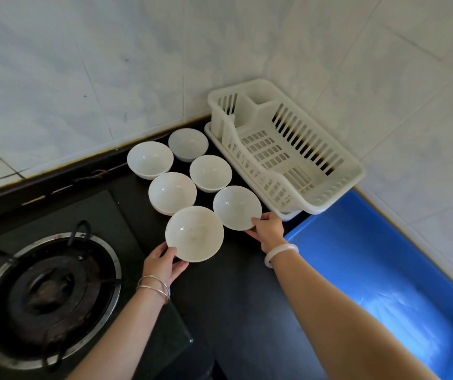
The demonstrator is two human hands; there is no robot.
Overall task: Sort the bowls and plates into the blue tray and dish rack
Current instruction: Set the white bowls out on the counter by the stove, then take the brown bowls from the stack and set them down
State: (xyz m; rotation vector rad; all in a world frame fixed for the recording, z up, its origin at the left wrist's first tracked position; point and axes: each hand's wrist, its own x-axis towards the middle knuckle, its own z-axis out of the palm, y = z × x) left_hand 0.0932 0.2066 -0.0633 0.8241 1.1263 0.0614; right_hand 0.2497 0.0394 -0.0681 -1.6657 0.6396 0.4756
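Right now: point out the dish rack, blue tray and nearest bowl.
dish rack point(283, 160): head view, on its slatted floor.
blue tray point(357, 248): head view, on its bare floor.
nearest bowl point(194, 233): head view, middle of its inner surface.

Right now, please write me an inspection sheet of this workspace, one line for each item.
Surface: dark countertop, carrying six white bowls in two rows.
Job's things: front bowl and right bowl are held; four more bowls stand behind; dish rack and blue tray hold nothing in view; no plates seen.
Clutter: nothing seen.
Hands: left hand grips the front bowl's rim; right hand grips the right bowl's rim.
Cables: nothing seen.
Surroundings: gas burner at left; tiled wall behind.
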